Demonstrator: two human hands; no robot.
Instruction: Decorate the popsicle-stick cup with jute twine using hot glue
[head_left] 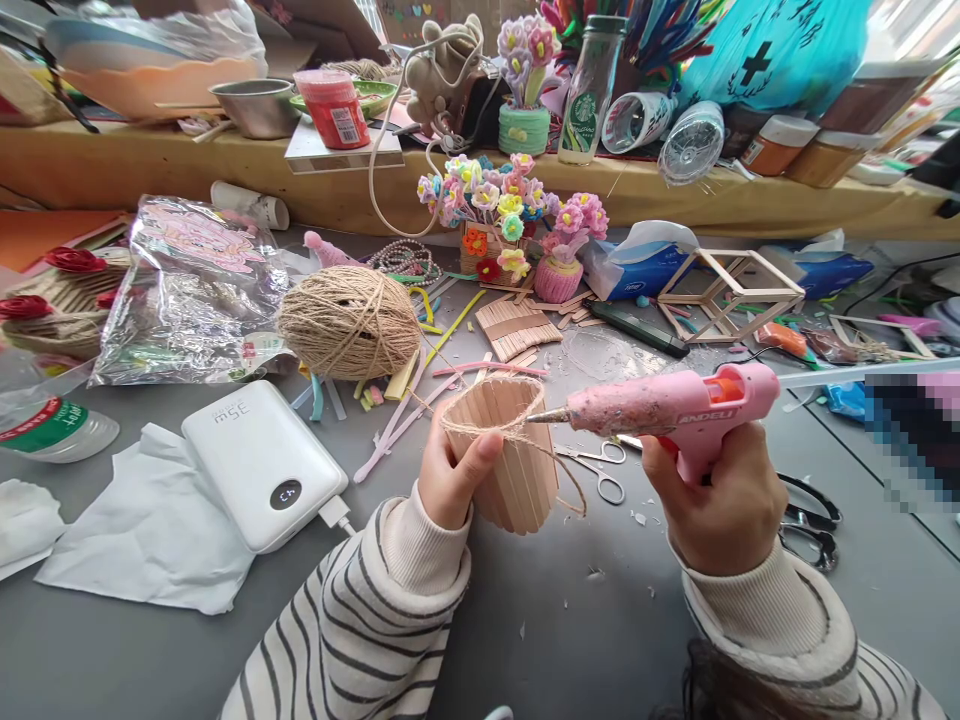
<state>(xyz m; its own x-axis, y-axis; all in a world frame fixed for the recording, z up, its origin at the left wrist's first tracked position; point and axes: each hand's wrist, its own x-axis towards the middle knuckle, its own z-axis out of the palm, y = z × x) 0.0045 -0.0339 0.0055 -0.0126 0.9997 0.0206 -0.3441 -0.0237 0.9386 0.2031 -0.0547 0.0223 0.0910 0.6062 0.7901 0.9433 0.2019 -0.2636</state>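
Note:
My left hand (459, 465) grips a round cup made of upright wooden craft sticks (517, 485), its thumb on the rim. Jute twine (484, 428) runs around the cup's top edge, and a loose end hangs down on the right. A strand leads back toward a big ball of jute twine (351, 322). In my right hand (724, 500) is a pink hot glue gun (675, 405), fingers wrapped round its handle. The gun's metal nozzle points left, at the twine near the rim; whether it touches is hard to tell.
Small scissors (600, 468) lie behind the cup, and black-handled scissors (810, 520) are beside my right wrist. A white power bank (262, 465) rests on the left. Farther back are bundled craft sticks (519, 328), a wooden stick frame (731, 292) and fuzzy flowers (487, 200).

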